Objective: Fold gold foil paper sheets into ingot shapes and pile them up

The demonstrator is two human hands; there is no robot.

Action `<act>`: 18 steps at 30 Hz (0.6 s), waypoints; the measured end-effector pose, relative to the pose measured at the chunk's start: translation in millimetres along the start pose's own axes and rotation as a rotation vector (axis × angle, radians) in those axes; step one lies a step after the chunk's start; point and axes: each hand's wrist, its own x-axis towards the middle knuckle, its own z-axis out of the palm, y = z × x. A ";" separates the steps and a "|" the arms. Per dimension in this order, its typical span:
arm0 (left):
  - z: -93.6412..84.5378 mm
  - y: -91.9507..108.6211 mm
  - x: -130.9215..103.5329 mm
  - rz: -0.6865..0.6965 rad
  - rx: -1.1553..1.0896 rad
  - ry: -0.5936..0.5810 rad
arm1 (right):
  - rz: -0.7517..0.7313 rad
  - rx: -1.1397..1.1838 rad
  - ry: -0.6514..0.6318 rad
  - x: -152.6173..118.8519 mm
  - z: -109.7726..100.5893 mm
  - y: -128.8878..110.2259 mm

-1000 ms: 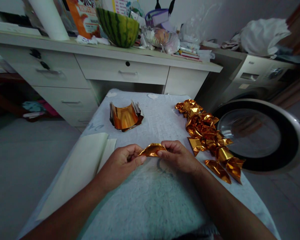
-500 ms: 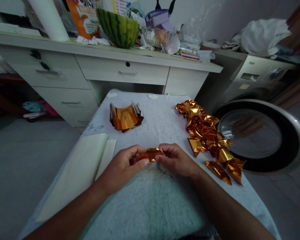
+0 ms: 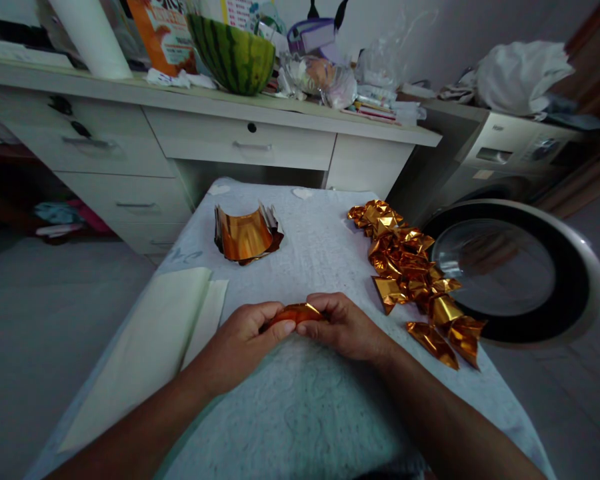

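Observation:
Between my two hands is a small folded piece of gold foil paper, held just above the cloth-covered table. My left hand pinches its left end, thumb along the near side. At the other end my right hand grips it between thumb and fingers, and the two thumb tips nearly meet. Beyond my hands stands a curved stack of gold foil sheets. A long heap of folded gold foil pieces runs down the right side of the table. The fingers partly hide the held piece.
Pale paper sheets lie along the table's left edge. Behind the table is a white desk with a cut watermelon on top. To the right, a washing machine's open round door reaches close to the table edge.
My right hand has shifted slightly left, so the thumbs are closer together and less of the foil paper shows between them. The whole view has drifted slightly.

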 end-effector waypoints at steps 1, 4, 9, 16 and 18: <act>-0.5 -0.2 0.1 -0.001 0.001 -0.020 | 0.002 -0.003 -0.002 -0.5 -1.5 -0.3; -2.5 -2.0 0.6 -0.013 -0.011 -0.074 | -0.007 -0.043 0.027 -2.6 -8.4 -0.9; -4.5 -7.6 0.6 -0.031 -0.048 -0.108 | -0.022 -0.094 0.045 -6.5 -21.6 -3.7; -5.0 -12.6 0.4 0.003 -0.056 -0.099 | 0.020 -0.099 -0.149 -8.7 -37.3 -3.9; -5.4 -12.2 0.8 0.017 -0.060 -0.097 | 0.000 -0.107 -0.162 -8.6 -39.7 -1.1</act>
